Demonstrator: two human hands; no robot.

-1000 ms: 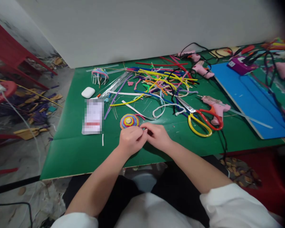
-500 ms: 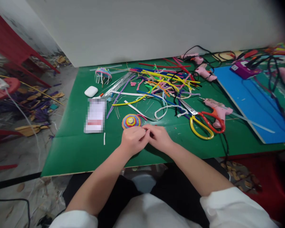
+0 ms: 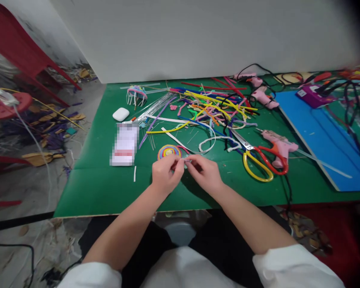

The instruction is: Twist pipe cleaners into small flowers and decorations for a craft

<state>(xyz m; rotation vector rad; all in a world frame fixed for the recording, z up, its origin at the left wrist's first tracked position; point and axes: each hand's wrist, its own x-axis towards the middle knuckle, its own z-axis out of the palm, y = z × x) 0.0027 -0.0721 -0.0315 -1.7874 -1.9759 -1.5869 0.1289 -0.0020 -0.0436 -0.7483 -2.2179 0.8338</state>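
Observation:
My left hand (image 3: 167,174) and my right hand (image 3: 204,173) meet fingertip to fingertip over the front of the green table (image 3: 102,188). Both are closed in a pinch around something small and pale between them, too small to make out. Just behind my left hand lies a flat round coil (image 3: 169,152) of yellow, red, blue and pink rings, its near edge partly hidden by the fingers. A dark red strand runs from the coil's right side. A white strip (image 3: 175,138) and a twisted white loop (image 3: 204,145) lie farther back.
Colourful pipe cleaners (image 3: 219,105) heap at the back. Scissors (image 3: 249,148) and a pink glue gun (image 3: 280,147) lie right, beside a blue board (image 3: 315,140). A phone (image 3: 125,145), white case (image 3: 121,114) and small umbrella-like piece (image 3: 136,94) are left.
My hands have drawn slightly apart at the fingertips, showing a small pale thing between them. The view has shifted a little, so the table items appear farther right.

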